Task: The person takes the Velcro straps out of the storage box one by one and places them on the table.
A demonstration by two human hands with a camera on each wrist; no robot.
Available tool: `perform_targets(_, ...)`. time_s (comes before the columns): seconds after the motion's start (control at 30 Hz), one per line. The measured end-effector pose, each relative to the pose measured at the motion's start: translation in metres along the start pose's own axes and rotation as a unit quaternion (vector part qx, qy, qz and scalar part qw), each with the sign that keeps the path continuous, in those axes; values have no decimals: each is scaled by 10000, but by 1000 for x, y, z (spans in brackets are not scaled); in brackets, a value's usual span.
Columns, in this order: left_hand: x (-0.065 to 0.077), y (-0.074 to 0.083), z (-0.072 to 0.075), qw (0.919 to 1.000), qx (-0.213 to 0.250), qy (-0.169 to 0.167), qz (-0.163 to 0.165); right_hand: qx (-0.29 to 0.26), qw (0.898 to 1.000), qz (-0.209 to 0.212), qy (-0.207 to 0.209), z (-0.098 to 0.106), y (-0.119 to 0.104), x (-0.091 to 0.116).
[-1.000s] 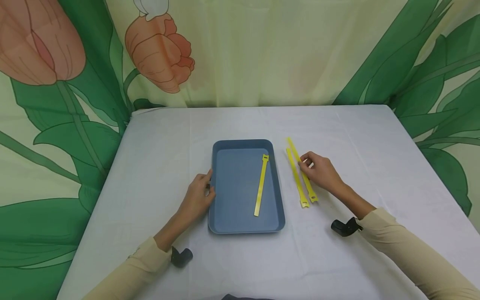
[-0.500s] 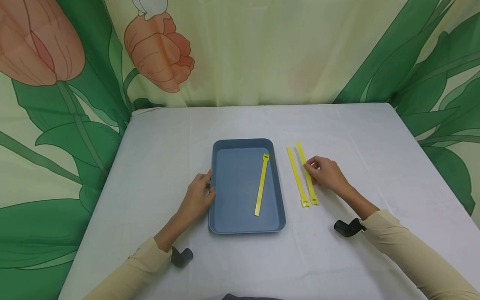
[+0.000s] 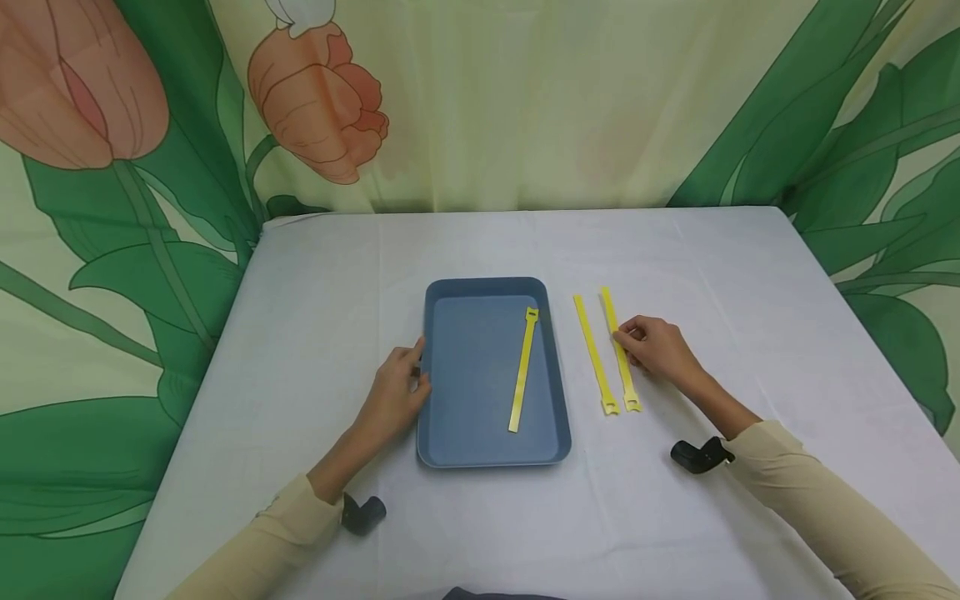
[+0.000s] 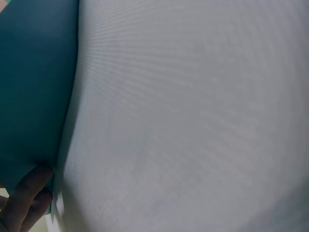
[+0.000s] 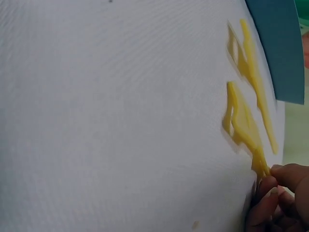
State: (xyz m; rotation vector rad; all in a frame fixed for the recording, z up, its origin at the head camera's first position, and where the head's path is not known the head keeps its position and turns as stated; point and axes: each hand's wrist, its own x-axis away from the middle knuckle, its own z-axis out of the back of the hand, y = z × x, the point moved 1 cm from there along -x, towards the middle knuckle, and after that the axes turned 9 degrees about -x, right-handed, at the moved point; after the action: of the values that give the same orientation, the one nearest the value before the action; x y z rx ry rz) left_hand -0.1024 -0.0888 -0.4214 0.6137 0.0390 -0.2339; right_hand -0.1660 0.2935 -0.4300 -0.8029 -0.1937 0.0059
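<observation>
In the head view, my right hand (image 3: 654, 346) pinches a yellow cable-tie strap (image 3: 624, 371) near its middle, right of the tray. The right wrist view shows thumb and finger gripping this strap (image 5: 246, 124), which bows off the white cloth. Beside it on the left lies a second yellow strap (image 3: 595, 354), slotted head toward me. A third yellow strap (image 3: 522, 371) lies inside the blue-grey tray (image 3: 468, 375), slotted head at the far end. My left hand (image 3: 392, 390) holds the tray's left rim; its fingertips (image 4: 36, 180) touch the outer wall.
The tray stands on a table covered with a white cloth (image 3: 322, 283). A curtain printed with tulips and leaves (image 3: 525, 100) hangs behind the table. Dark wrist-worn devices (image 3: 701, 456) stick out at both sleeve cuffs.
My right hand has shifted right and slightly toward me with its strap, widening the gap between the two straps and bringing them nearly parallel. My left hand and the tray stay in place.
</observation>
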Motion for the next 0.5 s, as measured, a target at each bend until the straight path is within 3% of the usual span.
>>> perform_targets(0.5, 0, 0, -2, 10000, -16, 1, 70, -23, 9996, 192, 191, -4, 3, 3)
